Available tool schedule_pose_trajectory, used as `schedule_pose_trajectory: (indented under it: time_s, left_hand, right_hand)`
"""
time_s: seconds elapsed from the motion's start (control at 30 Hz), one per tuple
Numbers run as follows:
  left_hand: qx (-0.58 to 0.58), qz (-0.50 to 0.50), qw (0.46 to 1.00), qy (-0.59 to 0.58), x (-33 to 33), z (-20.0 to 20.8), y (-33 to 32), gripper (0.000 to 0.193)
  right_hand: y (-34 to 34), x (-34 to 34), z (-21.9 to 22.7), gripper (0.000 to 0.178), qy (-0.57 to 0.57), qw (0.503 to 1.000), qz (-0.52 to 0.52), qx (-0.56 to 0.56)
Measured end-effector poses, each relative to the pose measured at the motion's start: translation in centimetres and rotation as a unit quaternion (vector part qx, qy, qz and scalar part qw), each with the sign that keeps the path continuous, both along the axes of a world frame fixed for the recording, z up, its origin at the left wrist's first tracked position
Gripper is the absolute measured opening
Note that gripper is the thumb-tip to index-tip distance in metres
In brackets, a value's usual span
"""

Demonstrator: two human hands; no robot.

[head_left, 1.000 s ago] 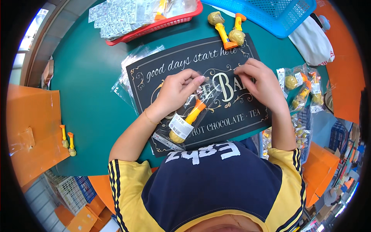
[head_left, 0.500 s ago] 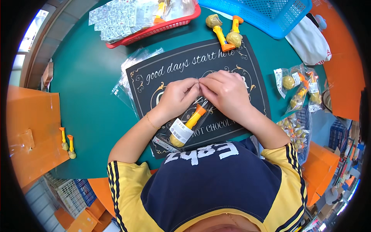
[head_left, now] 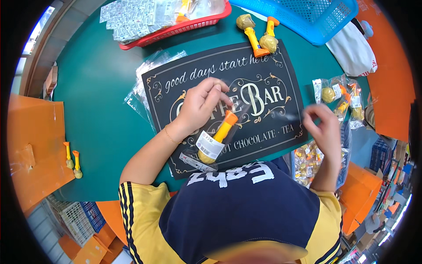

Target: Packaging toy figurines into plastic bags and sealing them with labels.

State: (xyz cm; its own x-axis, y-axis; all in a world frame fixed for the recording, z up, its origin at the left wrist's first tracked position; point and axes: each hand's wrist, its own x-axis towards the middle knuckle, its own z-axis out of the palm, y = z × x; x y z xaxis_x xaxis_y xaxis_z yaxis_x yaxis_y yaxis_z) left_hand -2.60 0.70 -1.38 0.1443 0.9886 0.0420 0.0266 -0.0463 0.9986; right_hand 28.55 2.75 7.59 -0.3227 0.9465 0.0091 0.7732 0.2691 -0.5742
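Observation:
In front of me lies a clear plastic bag (head_left: 212, 145) holding a toy with a yellow handle, an orange end and a gold rounded head. A white label sits around its middle. My left hand (head_left: 198, 105) pinches the bag's upper edge between curled fingers, over the black placemat (head_left: 268, 136). My right hand (head_left: 324, 130) is apart from the bag, past the placemat's right edge. Its thumb and fingertips are drawn together; a faint blurred streak beside them is too unclear to name.
A red basket (head_left: 176, 33) with sheets and bags stands at the far left, a blue basket (head_left: 303, 22) at the far right. Two unbagged toys (head_left: 254, 39) lie between them. Bagged toys (head_left: 347, 99) lie right, above a filled bin (head_left: 307, 163). Two small toys (head_left: 77, 165) lie left.
My right hand has left the bag's top edge and swung right, beyond the placemat. My left hand has stayed at the bag, shifting slightly left.

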Motion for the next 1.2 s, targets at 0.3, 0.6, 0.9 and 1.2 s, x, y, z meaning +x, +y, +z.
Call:
schedule_pose_trajectory:
  time_s: [0.3, 0.6, 0.9, 1.2]
  left_hand:
    - [-0.058, -0.013, 0.997, -0.054, 0.3, 0.5, -0.2, 0.025]
    - [-0.048, -0.021, 0.994, -0.093, 1.0, 1.6, -1.5, 0.025]
    - [-0.060, 0.010, 0.991, -0.116, 1.3, 2.2, -1.1, 0.023]
    - [-0.067, 0.060, 0.993, -0.081, 1.2, 1.0, -0.9, 0.019]
  right_hand:
    - [-4.2, 4.3, 2.0, 0.026, -0.114, 0.981, 0.095, -0.124]
    - [-1.9, -8.7, -5.8, 0.020, 0.501, 0.736, 0.030, -0.454]
    - [-1.5, -9.6, -7.7, 0.010, 0.535, 0.723, 0.079, -0.430]
    - [-1.5, -8.6, -8.1, 0.007, 0.558, 0.727, 0.028, -0.399]
